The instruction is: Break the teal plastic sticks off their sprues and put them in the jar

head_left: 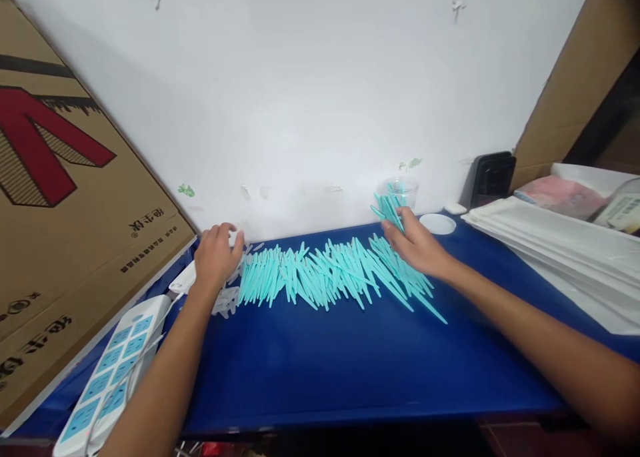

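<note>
Two bare, slender forearms [525, 323] — each tapering toward the wrist [447, 267] — end in bare hands [215, 255].

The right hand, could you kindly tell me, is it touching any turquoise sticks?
Touching: the head view shows the right hand gripping a bundle of turquoise sticks.

Wall [320, 123] is bright, top R cnr. dim.

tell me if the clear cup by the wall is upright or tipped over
Upright: the clear cup shows its round rim on top, though the held sticks partly hide it.
</note>
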`<state>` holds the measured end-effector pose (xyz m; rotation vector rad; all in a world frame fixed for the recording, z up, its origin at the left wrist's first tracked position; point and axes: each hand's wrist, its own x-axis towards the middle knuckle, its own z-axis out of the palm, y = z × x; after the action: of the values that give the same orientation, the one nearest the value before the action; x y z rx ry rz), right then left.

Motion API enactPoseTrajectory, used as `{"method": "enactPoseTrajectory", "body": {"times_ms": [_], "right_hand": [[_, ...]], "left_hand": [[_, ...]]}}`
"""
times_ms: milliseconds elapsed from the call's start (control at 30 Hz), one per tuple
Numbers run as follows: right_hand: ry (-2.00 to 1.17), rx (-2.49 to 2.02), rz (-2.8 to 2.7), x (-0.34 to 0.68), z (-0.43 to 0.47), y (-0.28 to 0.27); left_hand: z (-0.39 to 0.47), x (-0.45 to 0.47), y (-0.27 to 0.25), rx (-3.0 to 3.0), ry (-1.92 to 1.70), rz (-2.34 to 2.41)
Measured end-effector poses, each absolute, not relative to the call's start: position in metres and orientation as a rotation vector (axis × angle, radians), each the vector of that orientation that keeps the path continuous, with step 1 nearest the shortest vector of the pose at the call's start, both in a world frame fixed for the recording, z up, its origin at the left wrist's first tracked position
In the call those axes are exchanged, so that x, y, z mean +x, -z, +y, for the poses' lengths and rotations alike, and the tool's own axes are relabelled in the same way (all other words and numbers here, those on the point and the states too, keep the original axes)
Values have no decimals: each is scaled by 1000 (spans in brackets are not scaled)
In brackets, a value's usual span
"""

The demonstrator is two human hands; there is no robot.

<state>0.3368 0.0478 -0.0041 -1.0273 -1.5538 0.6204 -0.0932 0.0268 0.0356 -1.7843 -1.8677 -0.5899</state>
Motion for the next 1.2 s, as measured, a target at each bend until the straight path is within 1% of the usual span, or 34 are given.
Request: {"method": "enactPoseTrajectory", "body": {"times_ms": [100, 167, 300, 433, 600, 767, 900, 1000, 1100, 1200], "right_hand": [[-526, -1125, -1850, 339, 46, 9], [-501, -1174, -1921, 338, 44, 11], [-567, -1191, -1994, 334, 40, 12], [-563, -1177, -2000, 335, 39, 12], [-574, -1178, -1978, 336, 40, 11], [-667, -1128, -1944, 335, 39, 8], [-793, -1082, -1921, 337, 38, 4], [-945, -1057, -1889, 336, 36, 2], [-1100, -1048, -1812, 334, 33, -1], [-1181, -1047, -1768, 333, 31, -3]], "left_hand": [[25, -126, -2, -1717, 288, -2011], [25, -137, 13, -1697, 171, -2076], [31, -145, 23, -1721, 116, -2125], [35, -146, 24, -1757, 121, -2175], [34, -144, 23, -1775, 59, -2205], [34, -144, 20, -1749, 62, -2205], [33, -140, 9, -1682, 73, -2231], [30, -128, -5, -1637, 111, -2238], [27, -106, -23, -1660, 143, -2162], [24, -73, -39, -1742, 225, -2064]]}}
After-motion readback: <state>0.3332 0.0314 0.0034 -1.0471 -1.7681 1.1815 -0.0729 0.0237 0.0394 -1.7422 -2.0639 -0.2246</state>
